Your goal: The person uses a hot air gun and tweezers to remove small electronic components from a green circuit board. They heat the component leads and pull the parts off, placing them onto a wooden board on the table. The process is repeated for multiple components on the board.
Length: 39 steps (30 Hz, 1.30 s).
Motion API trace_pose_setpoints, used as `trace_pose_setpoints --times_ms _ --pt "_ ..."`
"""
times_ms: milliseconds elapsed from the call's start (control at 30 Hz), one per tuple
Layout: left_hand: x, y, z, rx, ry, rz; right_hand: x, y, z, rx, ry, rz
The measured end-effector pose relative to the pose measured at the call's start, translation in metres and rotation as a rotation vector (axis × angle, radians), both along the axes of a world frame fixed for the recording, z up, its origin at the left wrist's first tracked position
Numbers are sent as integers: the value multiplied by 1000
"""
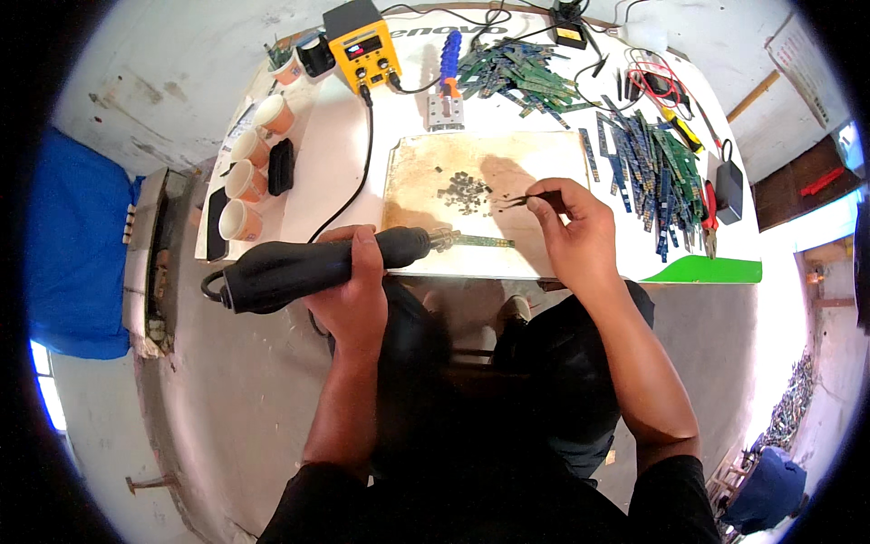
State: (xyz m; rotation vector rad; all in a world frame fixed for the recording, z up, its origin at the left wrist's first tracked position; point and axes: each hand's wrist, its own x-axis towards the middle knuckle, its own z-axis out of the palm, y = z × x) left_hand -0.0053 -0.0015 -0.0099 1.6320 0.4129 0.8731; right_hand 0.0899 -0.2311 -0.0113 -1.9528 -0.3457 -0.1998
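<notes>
My left hand (pixel 352 295) is wrapped round a black hot air gun (pixel 290 270). Its metal nozzle (pixel 442 238) points right, over the left end of a narrow green circuit board strip (pixel 488 241) lying near the front edge of a scorched, pale work board (pixel 412 168). Between the thumb and fingers of my right hand (pixel 575 231) is a pair of dark tweezers (pixel 521 199), tips pointing left. Just left of those tips lies a loose pile of small black chips (pixel 465 192). Whether the tweezers hold a chip is too small to tell.
A yellow rework station (pixel 362 45) stands at the back left, its cable (pixel 369 150) running across the table. Paper cups (pixel 243 220) line the left edge. Heaps of circuit board strips (pixel 521 72) lie behind and to the right (pixel 652 168), near red-handled pliers (pixel 710 218).
</notes>
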Motion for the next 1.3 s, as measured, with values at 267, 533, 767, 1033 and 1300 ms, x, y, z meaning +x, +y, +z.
trace_pose_setpoints --times_ms 267,533,767,1033,1300 --pt "-8 4 14 -102 -23 44 -24 20 8 41 15 193" --pt "-5 3 14 -167 -16 43 -21 27 -10 -30 29 159" --pt "-3 6 10 -178 -15 36 -24 31 -9 -71 43 162" --pt "-3 8 9 -169 24 42 -24 31 -10 -73 45 171" --pt "-2 7 11 -170 14 45 -24 32 -9 -79 47 201"
